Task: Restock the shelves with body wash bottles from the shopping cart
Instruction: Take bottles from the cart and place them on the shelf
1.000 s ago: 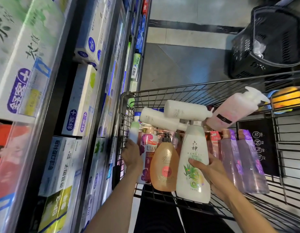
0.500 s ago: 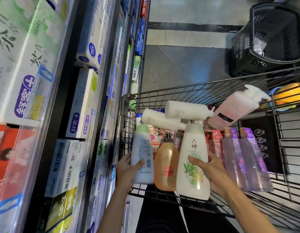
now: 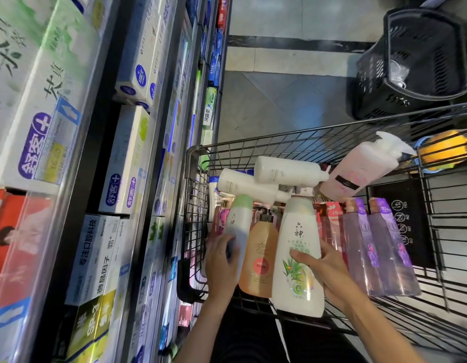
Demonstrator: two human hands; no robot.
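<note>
1. Head view: the left hand [image 3: 222,268] has its fingers [image 3: 231,248] curled round a slim green-capped bottle [image 3: 239,226], raised upright at the shopping cart [image 3: 194,163]'s left corner, probably to lift it clear.
2. The right hand [image 3: 322,268] grips the large white herbal bottle [image 3: 298,255] from the side, thumb [image 3: 301,258] across its label, likely steadying its weight.
3. An amber pump bottle [image 3: 261,252] stands between them; shelves [image 3: 138,142] on the left hold boxed goods.
</note>
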